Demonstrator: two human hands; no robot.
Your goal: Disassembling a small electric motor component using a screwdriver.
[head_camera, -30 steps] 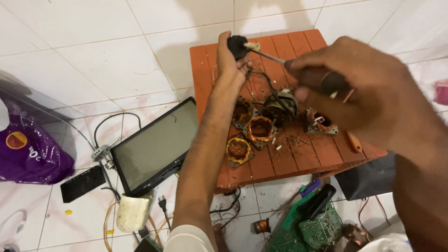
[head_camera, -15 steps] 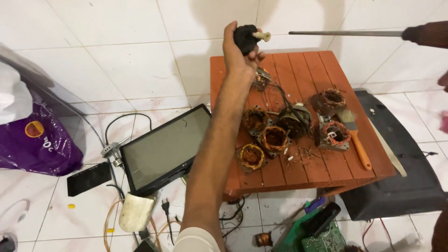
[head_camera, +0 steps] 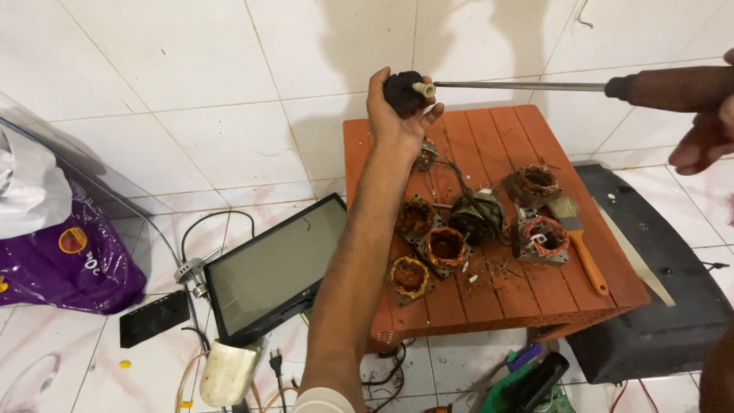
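**tinker_99:** Left hand [head_camera: 397, 115] is clamped around the small black motor part [head_camera: 403, 92], raised above the far edge of the orange slatted table [head_camera: 581, 298]. Right hand [head_camera: 707, 122] grips the screwdriver [head_camera: 535, 86], tip on the part's pale hub [head_camera: 425, 89].

**coilguy:** I'd keep the shaft dead in line with that hub and brace the wrist. Compared with half a second back, the tip now meets the hub; the stators [head_camera: 446, 248] haven't budged.
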